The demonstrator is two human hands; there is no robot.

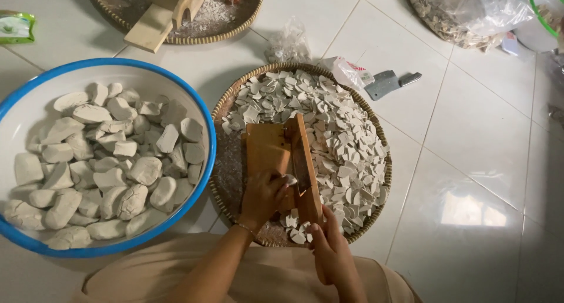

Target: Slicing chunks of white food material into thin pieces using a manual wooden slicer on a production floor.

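left hand (262, 195) presses a pale lump (290, 179) onto the wooden slicer board (267, 150), fingers curled over it. right hand (329, 247) grips the near end of the hinged blade arm (305, 162), fingers clenched round it. the arm's long axis runs away from the person, tilted slightly left, over the woven tray (235, 168) of cut slices (346, 144).

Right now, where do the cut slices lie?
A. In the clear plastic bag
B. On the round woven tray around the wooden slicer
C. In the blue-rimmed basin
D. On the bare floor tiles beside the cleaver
B: the flat pale slices are heaped on the woven tray around the wooden slicer, while the basin holds only whole lumps.
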